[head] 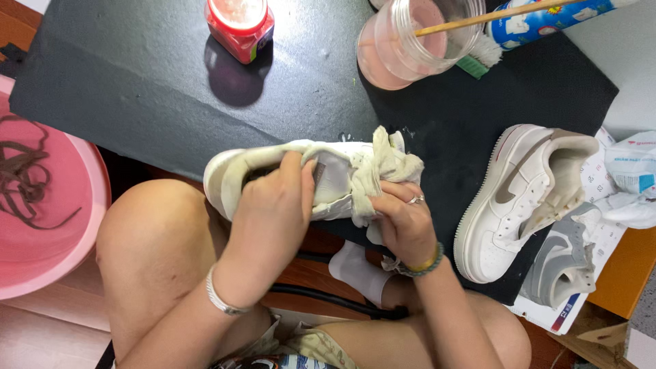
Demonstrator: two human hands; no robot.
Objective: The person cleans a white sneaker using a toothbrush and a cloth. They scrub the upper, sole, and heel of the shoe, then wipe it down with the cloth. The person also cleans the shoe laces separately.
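With the left hand clamped around the white sneaker held over the black mat, the right hand presses a bunched rag against its toe, indicating wiping is under way, while the second sneaker awaits alongside.

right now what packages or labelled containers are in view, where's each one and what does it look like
Red jar: top centre on the black mat, squat, lid off, small coloured label on its side.
Blue-and-white printed tube: top right, lying behind the clear plastic jar, cartoon-style pictures on it.
White packet: right edge, crumpled, with a blue patch.
Printed sheet: lower right under the grey shoe, white with small marks and a coloured corner patch.
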